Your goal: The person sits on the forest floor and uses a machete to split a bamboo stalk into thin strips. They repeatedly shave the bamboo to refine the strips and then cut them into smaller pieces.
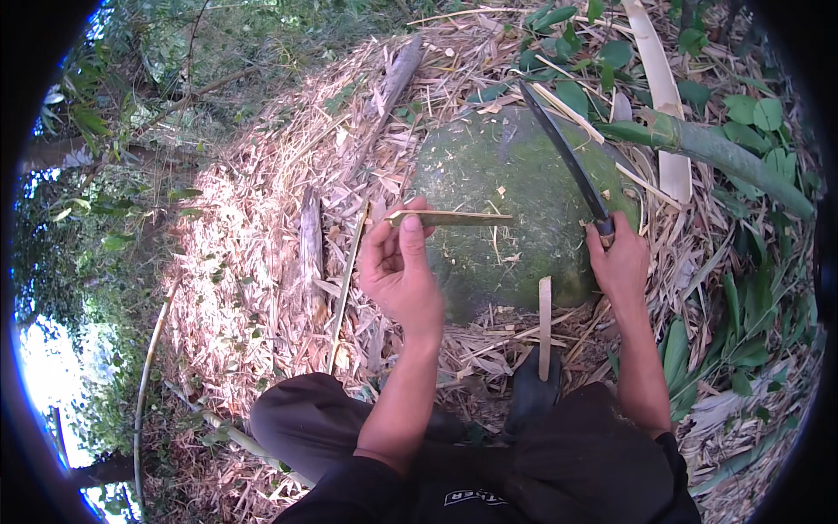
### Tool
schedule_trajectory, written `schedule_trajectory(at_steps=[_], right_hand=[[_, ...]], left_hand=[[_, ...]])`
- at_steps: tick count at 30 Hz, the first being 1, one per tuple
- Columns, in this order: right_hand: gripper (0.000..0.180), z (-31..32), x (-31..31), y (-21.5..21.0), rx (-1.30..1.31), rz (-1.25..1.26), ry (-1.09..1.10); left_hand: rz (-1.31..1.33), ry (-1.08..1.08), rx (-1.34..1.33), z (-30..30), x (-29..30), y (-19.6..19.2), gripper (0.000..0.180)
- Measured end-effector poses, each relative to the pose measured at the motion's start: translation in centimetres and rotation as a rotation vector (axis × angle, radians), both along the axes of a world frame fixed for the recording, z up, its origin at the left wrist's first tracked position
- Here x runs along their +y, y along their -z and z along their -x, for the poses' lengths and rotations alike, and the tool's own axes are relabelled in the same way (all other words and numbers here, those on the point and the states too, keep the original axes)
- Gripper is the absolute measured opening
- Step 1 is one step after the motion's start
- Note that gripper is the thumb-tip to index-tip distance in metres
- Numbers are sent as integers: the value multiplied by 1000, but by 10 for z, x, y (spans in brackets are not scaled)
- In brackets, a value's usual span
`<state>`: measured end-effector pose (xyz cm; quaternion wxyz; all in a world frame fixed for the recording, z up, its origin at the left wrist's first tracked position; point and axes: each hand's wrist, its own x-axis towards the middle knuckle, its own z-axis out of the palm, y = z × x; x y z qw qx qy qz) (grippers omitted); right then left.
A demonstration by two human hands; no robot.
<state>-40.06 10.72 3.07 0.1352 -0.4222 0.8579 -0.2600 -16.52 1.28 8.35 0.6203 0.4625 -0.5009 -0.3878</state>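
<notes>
My left hand (403,271) pinches one end of a thin bamboo strip (463,217) between thumb and fingers. The strip points right, over a large mossy green rock (471,175). In my right hand (621,262) is the handle of a machete with a long dark blade (567,157). Its blade slants up and to the left across the right part of the rock, with its tip near the far edge. Strip and blade are apart. Small pale shavings lie on the rock. A flat pale bamboo slat (545,327) stands between the rock and my dark shoe (531,393).
Dry bamboo leaves (253,227) and litter cover the ground. A thick green bamboo pole (742,162) and a wide pale split piece (663,105) lie at the far right. Left of the rock are grey wood pieces (311,244) and a long thin strip (347,284). Green plants (742,349) grow at right.
</notes>
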Motion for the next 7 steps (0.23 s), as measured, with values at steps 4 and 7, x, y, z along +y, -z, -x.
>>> schedule_trajectory(at_steps=[4,7], right_hand=[[32,2,2,-1,-64,-2,-6],[39,11,8,0,-267,-22,0]], left_hand=[[95,103,29,6,0,4,16],[109,205,65,17,5,0,17]])
